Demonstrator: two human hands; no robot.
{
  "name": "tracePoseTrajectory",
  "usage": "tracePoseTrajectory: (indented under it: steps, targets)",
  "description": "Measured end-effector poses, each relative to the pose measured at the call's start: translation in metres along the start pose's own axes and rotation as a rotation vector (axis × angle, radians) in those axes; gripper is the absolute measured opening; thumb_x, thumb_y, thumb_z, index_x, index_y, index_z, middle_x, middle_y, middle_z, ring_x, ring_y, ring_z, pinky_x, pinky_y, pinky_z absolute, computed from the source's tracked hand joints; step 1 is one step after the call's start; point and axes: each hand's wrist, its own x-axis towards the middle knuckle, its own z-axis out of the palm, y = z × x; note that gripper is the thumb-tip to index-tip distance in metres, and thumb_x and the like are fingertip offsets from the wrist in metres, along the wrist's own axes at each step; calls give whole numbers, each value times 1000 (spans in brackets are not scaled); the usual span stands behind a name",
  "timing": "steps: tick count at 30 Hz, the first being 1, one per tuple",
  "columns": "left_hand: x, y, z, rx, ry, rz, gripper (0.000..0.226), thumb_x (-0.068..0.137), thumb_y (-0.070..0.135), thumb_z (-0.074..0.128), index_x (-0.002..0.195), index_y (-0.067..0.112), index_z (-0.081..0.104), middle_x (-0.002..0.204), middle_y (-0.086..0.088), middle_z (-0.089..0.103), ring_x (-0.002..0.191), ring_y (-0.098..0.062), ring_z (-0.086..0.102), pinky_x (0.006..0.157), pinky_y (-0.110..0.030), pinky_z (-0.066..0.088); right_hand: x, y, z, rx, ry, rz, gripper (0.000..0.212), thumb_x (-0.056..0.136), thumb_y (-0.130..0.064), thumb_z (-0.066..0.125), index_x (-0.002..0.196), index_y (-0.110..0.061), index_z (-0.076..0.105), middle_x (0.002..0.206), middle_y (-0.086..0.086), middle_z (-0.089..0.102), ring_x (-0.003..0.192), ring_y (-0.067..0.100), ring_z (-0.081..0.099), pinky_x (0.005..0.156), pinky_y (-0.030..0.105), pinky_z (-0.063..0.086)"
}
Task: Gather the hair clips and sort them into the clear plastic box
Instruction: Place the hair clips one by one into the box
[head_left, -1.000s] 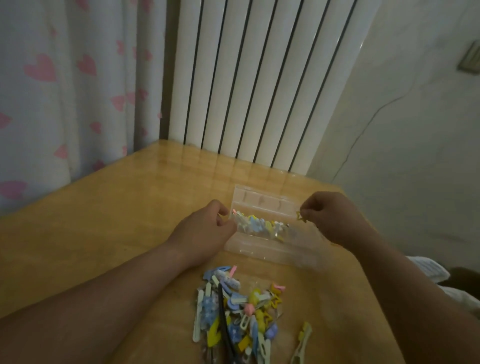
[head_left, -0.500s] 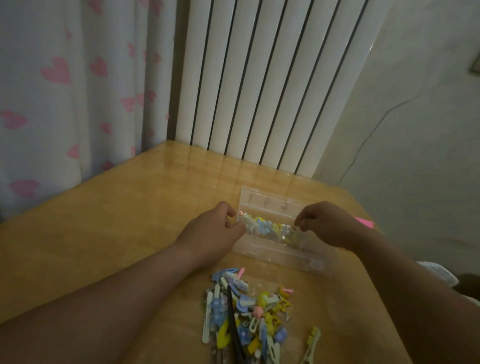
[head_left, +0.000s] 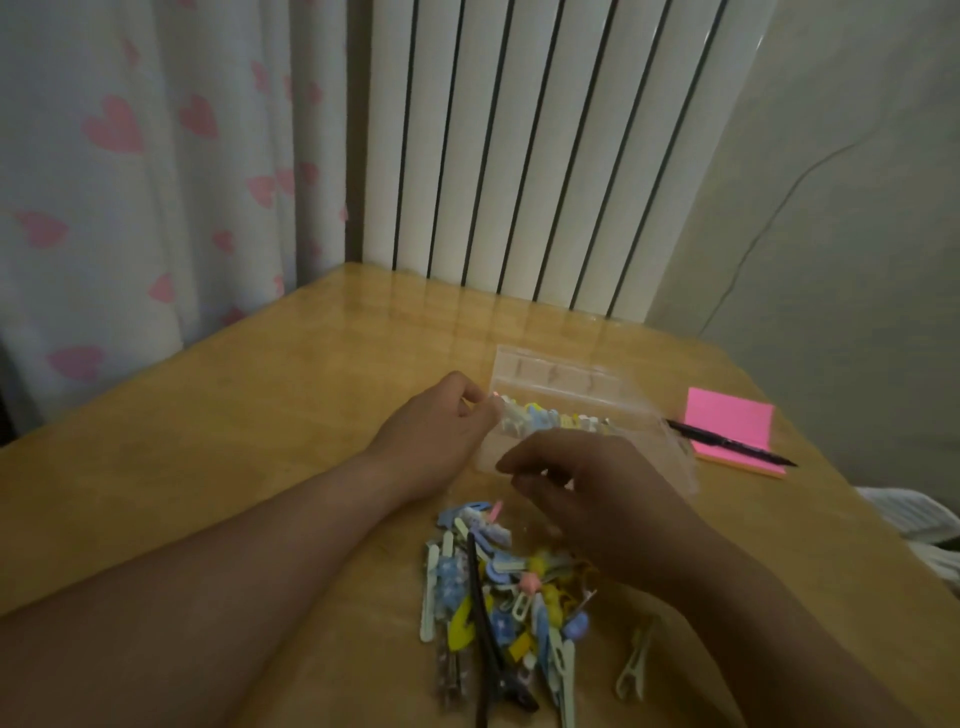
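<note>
Head view, left hand (head_left: 431, 441) gripping clear plastic box (head_left: 550, 374), right hand (head_left: 597, 493) loose, empty, above hair clips (head_left: 498, 587)

My left hand (head_left: 441, 431) holds the left end of the clear plastic box (head_left: 566, 371) on the worktop (head_left: 208, 441), with a row of clips (head_left: 545, 420) inside. My right hand (head_left: 597, 499) hangs loose above the pile of hair clips (head_left: 498, 587). A pen (head_left: 727, 449) lies on pink sticky notes (head_left: 727, 421).

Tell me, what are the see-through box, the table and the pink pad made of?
The box looks like thin glossy clear plastic: the table shows through its walls. The table seems varnished wood, or a wood-look coat: yellow-brown, shiny, mirroring the radiator. The pink pad looks like matte paper, with stacked sheets at its edge.
</note>
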Motion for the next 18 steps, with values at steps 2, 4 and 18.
tracePoseTrajectory:
  steps: [2, 4, 18]
  targets:
    - [0, 1, -1, -29, 7, 1, 35, 106, 58, 48, 116, 28, 61, 94, 4, 65, 85, -17, 63, 74, -43, 51, 2, 0, 3, -72, -63, -41, 29, 103, -26, 64, 126, -41, 72, 119, -24, 70, 93, -6, 60, 75, 7, 43]
    - [-1, 1, -1, -53, 14, 3, 33, 107, 56, 47, 111, 27, 62, 98, 0, 68, 90, -21, 65, 86, -49, 54, 4, -2, 5, -99, -121, -78, 35, 102, -27, 65, 133, -43, 69, 124, -25, 69, 96, -8, 57, 75, 5, 41]
    - [-8, 9, -3, -92, 18, -20, 38, 103, 61, 46, 106, 27, 62, 102, -10, 73, 94, -29, 68, 91, -59, 54, 5, 1, 6, -200, -186, -79, 36, 103, -24, 59, 133, -43, 65, 105, -20, 58, 88, 3, 52, 70, 18, 42]
